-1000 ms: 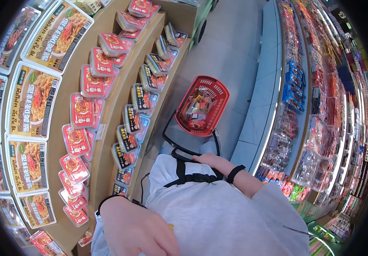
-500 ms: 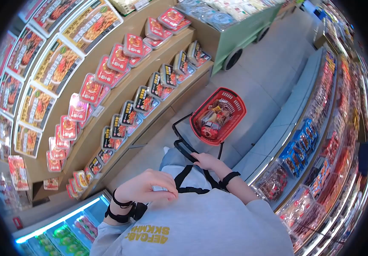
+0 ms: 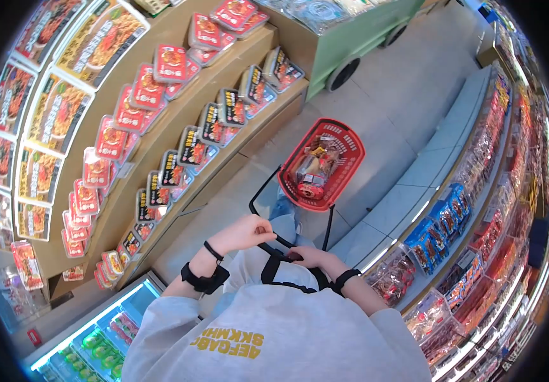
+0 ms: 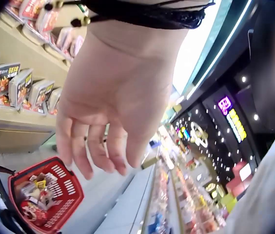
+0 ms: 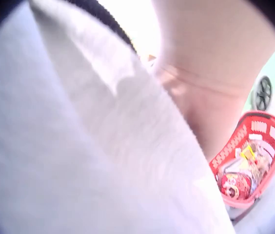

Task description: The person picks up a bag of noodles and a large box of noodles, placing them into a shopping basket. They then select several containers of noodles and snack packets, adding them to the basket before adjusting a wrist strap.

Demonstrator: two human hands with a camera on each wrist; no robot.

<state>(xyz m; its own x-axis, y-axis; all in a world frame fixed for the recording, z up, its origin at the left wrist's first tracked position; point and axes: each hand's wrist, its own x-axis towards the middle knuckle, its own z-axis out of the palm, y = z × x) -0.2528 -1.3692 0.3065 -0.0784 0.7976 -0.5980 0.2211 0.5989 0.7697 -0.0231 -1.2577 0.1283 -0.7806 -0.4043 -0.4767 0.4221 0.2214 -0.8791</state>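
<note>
A red shopping basket (image 3: 351,169) with several packaged foods (image 3: 317,167) inside hangs low in front of the body. My right hand (image 3: 308,256) grips its black handle (image 3: 275,253); in the right wrist view the shirt hides most of that hand's fingers. In the head view my left hand (image 3: 244,234) hovers close beside the handle, to the left of the right hand. The left wrist view shows its fingers (image 4: 96,148) hanging loosely, holding nothing, with the basket beyond them.
Tiered shelves on the left carry red-lidded food boxes (image 3: 171,62) and black-labelled boxes (image 3: 193,146). A green wheeled stand (image 3: 363,48) is ahead. Along the right run shelves of packaged snacks, including blue packs (image 3: 436,219). A lit cooler (image 3: 96,337) stands at lower left.
The view has turned, bringing the green stand and cooler into sight. My left hand has moved forward from near the shirt to beside the handle. The right hand still grips the handle.
</note>
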